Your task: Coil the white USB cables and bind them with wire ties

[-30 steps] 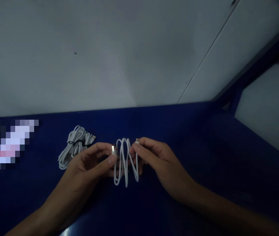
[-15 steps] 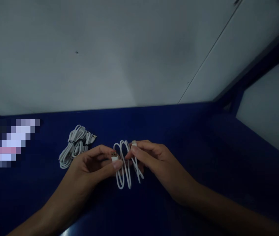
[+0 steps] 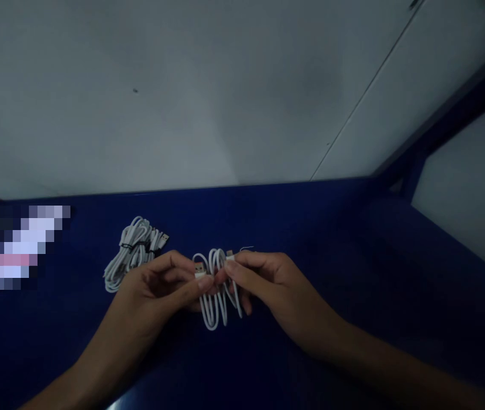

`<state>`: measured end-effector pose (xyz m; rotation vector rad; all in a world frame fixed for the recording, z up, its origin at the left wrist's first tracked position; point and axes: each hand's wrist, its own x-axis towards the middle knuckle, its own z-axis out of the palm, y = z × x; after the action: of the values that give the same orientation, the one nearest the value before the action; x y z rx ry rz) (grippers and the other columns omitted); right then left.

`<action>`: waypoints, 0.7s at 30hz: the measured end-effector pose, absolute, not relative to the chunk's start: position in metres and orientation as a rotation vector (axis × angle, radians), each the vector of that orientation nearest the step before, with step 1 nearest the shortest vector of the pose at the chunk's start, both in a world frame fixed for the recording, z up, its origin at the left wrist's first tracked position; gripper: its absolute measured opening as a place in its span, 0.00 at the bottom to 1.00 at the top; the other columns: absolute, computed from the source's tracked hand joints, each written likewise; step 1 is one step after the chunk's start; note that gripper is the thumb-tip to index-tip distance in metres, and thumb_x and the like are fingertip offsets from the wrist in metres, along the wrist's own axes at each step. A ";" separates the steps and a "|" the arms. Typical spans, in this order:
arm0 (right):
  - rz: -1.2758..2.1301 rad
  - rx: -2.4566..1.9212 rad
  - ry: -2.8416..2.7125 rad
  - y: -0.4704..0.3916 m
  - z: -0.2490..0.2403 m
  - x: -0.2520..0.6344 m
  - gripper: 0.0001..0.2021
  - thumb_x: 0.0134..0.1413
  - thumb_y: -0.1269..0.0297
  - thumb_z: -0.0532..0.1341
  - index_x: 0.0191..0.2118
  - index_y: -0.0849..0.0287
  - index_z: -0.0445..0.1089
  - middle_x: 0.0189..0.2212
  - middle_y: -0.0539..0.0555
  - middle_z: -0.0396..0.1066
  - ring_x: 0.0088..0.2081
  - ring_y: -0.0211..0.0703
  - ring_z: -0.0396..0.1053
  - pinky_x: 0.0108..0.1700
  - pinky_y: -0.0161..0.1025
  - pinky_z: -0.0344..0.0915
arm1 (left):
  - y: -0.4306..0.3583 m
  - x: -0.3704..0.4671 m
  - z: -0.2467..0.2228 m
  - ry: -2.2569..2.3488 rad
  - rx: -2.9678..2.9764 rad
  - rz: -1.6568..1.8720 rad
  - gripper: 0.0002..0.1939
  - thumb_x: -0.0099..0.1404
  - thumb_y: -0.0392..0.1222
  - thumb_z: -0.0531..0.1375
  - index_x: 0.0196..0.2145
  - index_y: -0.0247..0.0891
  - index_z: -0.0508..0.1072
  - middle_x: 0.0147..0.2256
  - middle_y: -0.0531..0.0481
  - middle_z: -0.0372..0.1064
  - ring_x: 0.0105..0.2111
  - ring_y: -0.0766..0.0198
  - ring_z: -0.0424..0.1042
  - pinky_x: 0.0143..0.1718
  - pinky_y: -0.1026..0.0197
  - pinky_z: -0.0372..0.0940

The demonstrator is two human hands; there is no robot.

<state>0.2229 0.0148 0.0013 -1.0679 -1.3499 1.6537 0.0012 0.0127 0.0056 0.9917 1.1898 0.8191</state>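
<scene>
A white cable (image 3: 211, 319), gathered in several loops, hangs between my two hands above the blue table. My left hand (image 3: 157, 290) pinches it near its USB plug, which points up with its metal end showing. The cable's other, smaller plug sticks up at the fingertips of my right hand (image 3: 265, 279), whose thumb and fingers are closed on it and the nearby loops. Behind my left hand lies a pile of coiled white cables (image 3: 133, 247) bound with black ties, one USB plug showing at its right side.
The blue table (image 3: 268, 216) meets a pale grey wall panel (image 3: 182, 114) at its back edge. A pixelated bright object (image 3: 28, 245) is at the far left. A dark blue frame bar (image 3: 417, 171) stands at the right.
Both hands are a little closer together, and the cable loops between them are bunched tighter. The smaller plug has shifted slightly left and down with my right hand.
</scene>
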 end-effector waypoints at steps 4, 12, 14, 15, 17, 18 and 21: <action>1.596 -1.105 -1.337 0.013 0.000 0.221 0.17 0.76 0.54 0.63 0.37 0.57 0.82 0.28 0.48 0.72 0.27 0.33 0.65 0.32 0.35 0.63 | 0.013 0.000 0.002 1.235 0.991 0.822 0.15 0.62 0.50 0.79 0.41 0.41 0.85 0.35 0.47 0.86 0.37 0.57 0.86 0.39 0.64 0.79; 1.606 -1.142 -1.283 0.017 -0.002 0.223 0.18 0.75 0.51 0.63 0.39 0.58 0.83 0.29 0.50 0.76 0.25 0.35 0.67 0.31 0.37 0.64 | 0.011 0.005 0.014 1.199 1.034 0.806 0.13 0.63 0.49 0.78 0.45 0.45 0.89 0.40 0.46 0.89 0.42 0.54 0.89 0.45 0.64 0.82; 1.617 -1.122 -1.288 0.017 -0.002 0.224 0.19 0.75 0.50 0.64 0.39 0.58 0.84 0.30 0.51 0.76 0.26 0.35 0.67 0.31 0.37 0.64 | 0.011 0.005 0.013 1.206 1.019 0.825 0.14 0.62 0.48 0.79 0.45 0.45 0.90 0.40 0.46 0.89 0.41 0.52 0.89 0.46 0.62 0.83; 1.617 -1.117 -1.296 0.016 -0.003 0.224 0.19 0.74 0.50 0.64 0.39 0.58 0.84 0.30 0.51 0.76 0.26 0.35 0.67 0.31 0.37 0.64 | 0.010 0.005 0.012 1.209 1.013 0.831 0.15 0.62 0.48 0.79 0.46 0.45 0.90 0.41 0.46 0.89 0.41 0.52 0.89 0.46 0.60 0.83; 1.607 -1.111 -1.320 0.017 -0.005 0.225 0.19 0.74 0.49 0.64 0.38 0.58 0.84 0.31 0.51 0.76 0.26 0.34 0.67 0.31 0.37 0.64 | 0.010 0.005 0.011 1.194 1.014 0.829 0.17 0.63 0.48 0.79 0.48 0.45 0.89 0.44 0.45 0.89 0.43 0.50 0.89 0.49 0.56 0.83; 1.603 -1.104 -1.332 0.017 -0.007 0.225 0.18 0.74 0.49 0.65 0.38 0.57 0.84 0.31 0.50 0.76 0.26 0.34 0.67 0.31 0.36 0.64 | 0.009 0.005 0.010 1.180 1.018 0.821 0.17 0.63 0.48 0.78 0.49 0.45 0.89 0.45 0.44 0.89 0.43 0.49 0.89 0.51 0.54 0.83; 1.614 -1.058 -1.349 0.018 -0.009 0.225 0.18 0.74 0.50 0.65 0.39 0.57 0.85 0.30 0.50 0.75 0.27 0.35 0.66 0.31 0.36 0.64 | 0.008 0.003 0.010 1.167 1.030 0.785 0.17 0.66 0.48 0.76 0.51 0.45 0.89 0.47 0.44 0.88 0.45 0.48 0.88 0.56 0.50 0.81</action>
<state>0.2247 0.0181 -0.0087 -1.0584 -1.3491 1.6140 0.0029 0.0081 0.0102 1.0301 1.1670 0.7845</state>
